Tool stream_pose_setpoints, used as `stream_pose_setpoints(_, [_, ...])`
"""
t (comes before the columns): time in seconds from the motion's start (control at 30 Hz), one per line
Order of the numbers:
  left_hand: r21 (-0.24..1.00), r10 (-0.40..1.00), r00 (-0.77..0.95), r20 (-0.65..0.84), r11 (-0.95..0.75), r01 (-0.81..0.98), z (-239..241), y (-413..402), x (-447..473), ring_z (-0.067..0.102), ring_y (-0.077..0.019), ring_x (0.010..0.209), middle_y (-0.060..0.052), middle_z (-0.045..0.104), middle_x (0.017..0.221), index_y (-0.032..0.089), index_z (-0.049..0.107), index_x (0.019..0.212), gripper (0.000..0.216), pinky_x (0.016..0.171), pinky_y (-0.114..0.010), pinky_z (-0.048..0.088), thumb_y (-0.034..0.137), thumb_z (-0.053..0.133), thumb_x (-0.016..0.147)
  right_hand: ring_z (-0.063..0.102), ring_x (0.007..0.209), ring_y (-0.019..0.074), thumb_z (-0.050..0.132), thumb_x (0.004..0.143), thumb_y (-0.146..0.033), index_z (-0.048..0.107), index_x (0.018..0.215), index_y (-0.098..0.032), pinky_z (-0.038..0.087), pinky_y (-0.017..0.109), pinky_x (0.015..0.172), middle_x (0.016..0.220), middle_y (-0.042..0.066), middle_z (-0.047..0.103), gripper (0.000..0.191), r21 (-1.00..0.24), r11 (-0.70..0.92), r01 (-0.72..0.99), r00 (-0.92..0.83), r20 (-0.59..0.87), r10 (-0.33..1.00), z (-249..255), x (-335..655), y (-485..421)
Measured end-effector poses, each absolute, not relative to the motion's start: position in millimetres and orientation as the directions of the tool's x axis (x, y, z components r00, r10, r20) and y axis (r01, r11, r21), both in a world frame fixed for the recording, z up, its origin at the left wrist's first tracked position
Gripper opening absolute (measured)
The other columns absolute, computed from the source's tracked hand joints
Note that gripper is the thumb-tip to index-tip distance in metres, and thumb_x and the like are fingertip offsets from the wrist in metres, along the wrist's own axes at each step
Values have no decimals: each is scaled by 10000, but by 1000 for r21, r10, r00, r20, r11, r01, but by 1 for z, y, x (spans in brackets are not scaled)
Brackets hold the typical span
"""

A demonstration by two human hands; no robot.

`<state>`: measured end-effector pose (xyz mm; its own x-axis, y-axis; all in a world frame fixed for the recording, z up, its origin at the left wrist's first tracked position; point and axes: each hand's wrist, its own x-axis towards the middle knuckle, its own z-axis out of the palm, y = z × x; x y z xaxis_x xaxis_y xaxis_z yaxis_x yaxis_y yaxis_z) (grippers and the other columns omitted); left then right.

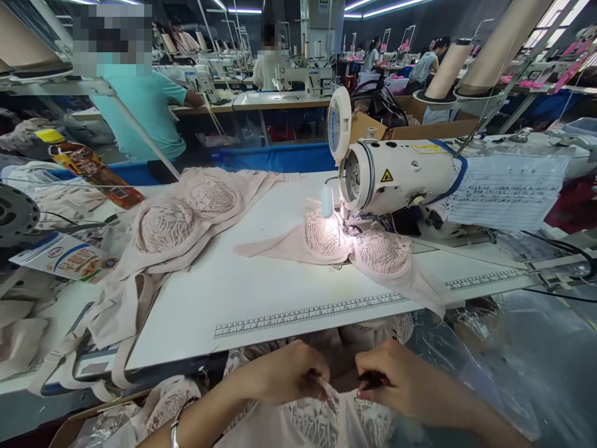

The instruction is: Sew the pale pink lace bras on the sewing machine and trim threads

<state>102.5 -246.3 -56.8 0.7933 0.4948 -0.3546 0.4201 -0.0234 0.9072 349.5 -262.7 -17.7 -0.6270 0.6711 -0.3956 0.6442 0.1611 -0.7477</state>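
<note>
Below the table edge, my left hand [298,372] pinches the upper edge of a pale pink lace bra [342,414]. Close by on the right, my right hand [396,381] is closed around a small dark tool [373,378], its kind mostly hidden by the fingers, at the same edge of the bra. Another pink bra [383,254] lies under the lit needle area of the white sewing machine [401,168], its wings spread on the table. More bras [165,227] are piled at the table's left, straps hanging over the front edge.
Ruler markings run along the white tabletop [200,305]. A tilted drink bottle [93,168] and a printed packet [65,256] lie at left. Thread cones [448,70] stand behind the machine. Lace pieces [170,398] fill a box below. A person in turquoise [135,112] sits ahead.
</note>
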Motion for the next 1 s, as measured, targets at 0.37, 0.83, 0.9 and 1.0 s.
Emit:
stream_pose_setpoints(0.37, [884, 739, 614, -275, 446, -142, -58, -250, 97, 327, -76, 562, 39, 407, 594, 141, 522, 578, 496, 537, -210, 266, 513, 795, 761, 348, 532, 100, 658, 818, -688, 527, 590, -181, 235, 275, 536, 578, -27, 469, 571, -954, -235, 185, -651, -298, 698, -49, 381, -242])
stream_pose_setpoints(0.83, [573, 777, 549, -307, 611, -545, -68, -261, 129, 208, -17, 361, 98, 264, 403, 196, 271, 490, 687, 384, -179, 182, 467, 893, 597, 311, 446, 83, 784, 726, -632, 408, 524, -203, 187, 260, 463, 462, -48, 412, 605, -869, -431, -243, -623, -200, 756, -60, 359, -253])
stream_pose_setpoints(0.9, [573, 778, 548, -308, 612, -546, -70, -262, 129, 206, -16, 358, 98, 263, 401, 196, 265, 486, 695, 381, -181, 171, 474, 893, 597, 305, 442, 86, 779, 717, -645, 400, 513, -209, 191, 259, 457, 454, -49, 398, 613, -877, -430, -214, -617, -220, 756, -59, 358, -254])
stream_pose_setpoints(1.0, [576, 780, 547, -304, 608, -547, -71, -262, 127, 211, -16, 360, 97, 266, 406, 193, 276, 484, 692, 381, -185, 164, 480, 897, 591, 288, 428, 86, 760, 683, -706, 388, 499, -218, 193, 257, 444, 446, -52, 383, 641, -903, -403, -149, -603, -240, 761, -59, 358, -253])
